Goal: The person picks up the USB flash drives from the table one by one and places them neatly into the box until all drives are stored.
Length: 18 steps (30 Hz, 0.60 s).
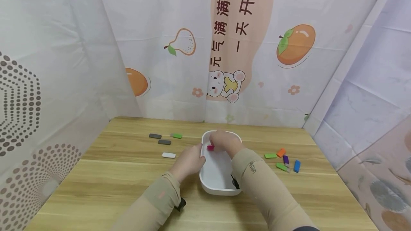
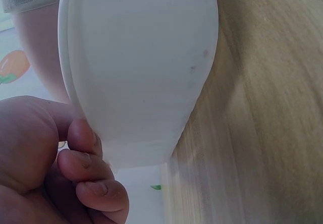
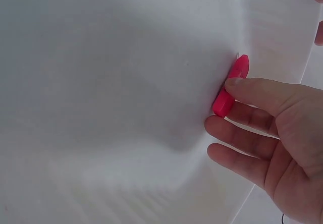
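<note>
A white plastic tray [image 1: 216,174] with rounded corners and raised walls stands on the wooden table. My left hand [image 1: 189,161] grips its left rim; in the left wrist view, curled fingers [image 2: 83,158] lie against the outer wall. Inside, near the far end, my right hand [image 1: 224,141] pinches a pink USB stick [image 1: 210,148] between thumb and index finger. The right wrist view has this USB stick [image 3: 230,88] close over the tray floor by the wall, while the other fingers [image 3: 237,161] are spread below it.
Left of the tray lie two dark grey sticks [image 1: 164,142], a green USB stick [image 1: 177,135] and a white one [image 1: 168,155]. On the right are several more: green [image 1: 270,156], orange [image 1: 281,152], purple [image 1: 286,160] and blue [image 1: 297,166]. A printed curtain [image 1: 179,92] hangs behind the table.
</note>
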Tool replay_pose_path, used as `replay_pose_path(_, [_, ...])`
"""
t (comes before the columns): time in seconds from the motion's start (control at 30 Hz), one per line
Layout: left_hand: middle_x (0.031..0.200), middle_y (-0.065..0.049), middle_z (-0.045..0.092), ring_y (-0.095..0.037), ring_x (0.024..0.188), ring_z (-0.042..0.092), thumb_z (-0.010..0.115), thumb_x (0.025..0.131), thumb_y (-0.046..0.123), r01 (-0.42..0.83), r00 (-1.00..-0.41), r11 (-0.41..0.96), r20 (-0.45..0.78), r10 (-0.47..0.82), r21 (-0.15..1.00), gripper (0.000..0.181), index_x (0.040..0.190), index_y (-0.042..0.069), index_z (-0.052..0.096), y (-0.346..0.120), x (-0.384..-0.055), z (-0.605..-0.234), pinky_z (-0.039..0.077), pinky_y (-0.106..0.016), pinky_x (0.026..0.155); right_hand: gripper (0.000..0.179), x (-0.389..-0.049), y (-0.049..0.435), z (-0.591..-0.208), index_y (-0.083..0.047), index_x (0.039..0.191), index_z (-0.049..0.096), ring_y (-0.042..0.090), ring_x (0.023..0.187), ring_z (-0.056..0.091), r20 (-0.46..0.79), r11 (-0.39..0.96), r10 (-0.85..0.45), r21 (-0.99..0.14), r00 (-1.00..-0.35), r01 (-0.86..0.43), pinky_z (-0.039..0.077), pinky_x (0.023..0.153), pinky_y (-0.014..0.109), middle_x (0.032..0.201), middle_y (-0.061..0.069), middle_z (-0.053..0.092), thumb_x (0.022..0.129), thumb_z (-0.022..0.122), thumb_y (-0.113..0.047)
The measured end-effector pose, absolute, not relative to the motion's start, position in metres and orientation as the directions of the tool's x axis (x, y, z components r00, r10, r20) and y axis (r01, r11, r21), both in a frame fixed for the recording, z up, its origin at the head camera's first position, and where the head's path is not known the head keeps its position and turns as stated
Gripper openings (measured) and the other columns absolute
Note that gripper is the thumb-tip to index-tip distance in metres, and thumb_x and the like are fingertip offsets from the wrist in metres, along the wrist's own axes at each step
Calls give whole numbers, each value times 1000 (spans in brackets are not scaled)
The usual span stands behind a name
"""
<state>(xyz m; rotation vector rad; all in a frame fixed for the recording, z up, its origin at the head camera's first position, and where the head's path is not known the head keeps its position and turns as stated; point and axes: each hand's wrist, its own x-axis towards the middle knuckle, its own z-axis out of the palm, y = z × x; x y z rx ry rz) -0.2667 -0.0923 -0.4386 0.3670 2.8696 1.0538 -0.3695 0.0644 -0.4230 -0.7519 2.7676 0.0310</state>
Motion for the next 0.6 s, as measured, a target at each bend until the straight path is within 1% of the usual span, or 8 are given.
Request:
replay_pose_path(0.2, [113, -16, 67, -16, 70, 60, 60, 99, 13, 194, -971, 744, 18, 238, 639, 50, 144, -5, 49, -92, -267, -440, 51, -29, 58, 17, -368, 64, -422, -17, 87, 68, 19, 73, 57, -265, 866, -492, -52, -829, -497, 50, 70, 33, 77, -3, 63, 95, 74, -32])
replay_pose_path(0.37, [113, -15, 68, -16, 70, 60, 60, 98, 13, 200, -971, 745, 24, 240, 636, 51, 144, -5, 49, -92, -267, -440, 50, -29, 57, 14, -366, 64, -420, -18, 88, 69, 19, 74, 57, -270, 871, -484, -58, -832, -488, 50, 70, 33, 78, -2, 63, 95, 74, -29])
replay_pose_path(0.47, [111, -15, 68, -16, 68, 60, 60, 98, 12, 203, -970, 743, 28, 241, 638, 50, 144, -5, 50, -92, -267, -440, 50, -29, 57, 12, -365, 64, -418, -16, 92, 71, 19, 76, 58, -273, 871, -486, -77, -830, -484, 50, 71, 33, 79, -2, 63, 95, 75, -27])
replay_pose_path(0.53, [109, -15, 68, -16, 66, 59, 60, 98, 12, 202, -970, 740, 28, 241, 642, 50, 144, -5, 50, -92, -268, -440, 50, -30, 55, 11, -365, 65, -417, -15, 97, 72, 19, 78, 58, -278, 873, -485, -95, -829, -478, 50, 73, 32, 81, -3, 63, 94, 76, -25])
replay_pose_path(0.6, [106, -14, 67, -16, 65, 59, 60, 98, 12, 197, -971, 736, 25, 239, 647, 49, 143, -5, 50, -92, -268, -441, 50, -30, 54, 13, -365, 66, -415, -14, 102, 72, 19, 80, 59, -280, 875, -482, -113, -830, -471, 51, 74, 33, 84, -3, 64, 93, 77, -22])
